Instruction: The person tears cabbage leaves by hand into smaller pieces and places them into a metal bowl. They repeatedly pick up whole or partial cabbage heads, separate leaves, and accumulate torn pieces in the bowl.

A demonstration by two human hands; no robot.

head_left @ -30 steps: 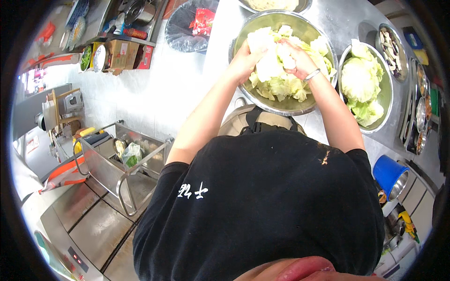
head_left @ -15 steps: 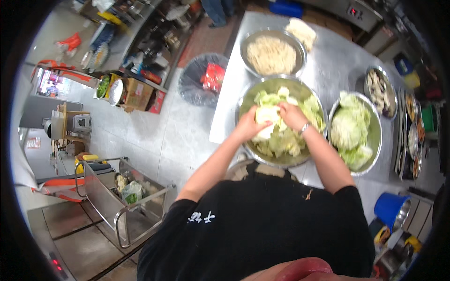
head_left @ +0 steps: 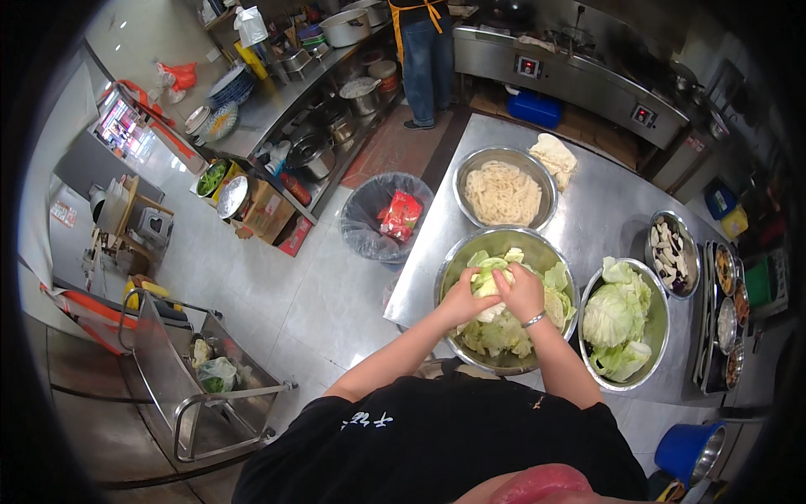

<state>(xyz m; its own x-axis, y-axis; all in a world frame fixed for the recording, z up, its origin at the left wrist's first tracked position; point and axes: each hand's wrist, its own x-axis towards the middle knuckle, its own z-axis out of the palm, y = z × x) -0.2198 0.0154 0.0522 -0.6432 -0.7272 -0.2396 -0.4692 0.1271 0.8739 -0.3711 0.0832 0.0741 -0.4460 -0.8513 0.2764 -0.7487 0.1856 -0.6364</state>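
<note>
Both my hands work over a wide metal bowl point(head_left: 454, 254) on the steel table, which holds torn pale-green cabbage leaves point(head_left: 497, 338). Between the hands is a clump of cabbage leaves point(head_left: 485, 280). My left hand point(head_left: 467, 301) grips its left side, fingers closed around it. My right hand point(head_left: 522, 292), with a bracelet at the wrist, closes on the clump from the right, the thumbs close together. In a second metal bowl point(head_left: 656, 336) to the right sits a large cabbage head point(head_left: 617, 315) with loose leaves.
Behind stands a bowl of pale noodle-like strips point(head_left: 504, 193), beside a cream cloth point(head_left: 553, 158). Trays of ingredients point(head_left: 726, 323) and a bowl of sliced eggplant point(head_left: 672, 252) line the right edge. A lined bin point(head_left: 361, 223) and a metal cart point(head_left: 159, 370) stand left. Another person point(head_left: 426, 67) stands beyond.
The view has tilted up, so the table sits lower and more of the stove and the other person shows. My hands have drawn closer together on the cabbage clump.
</note>
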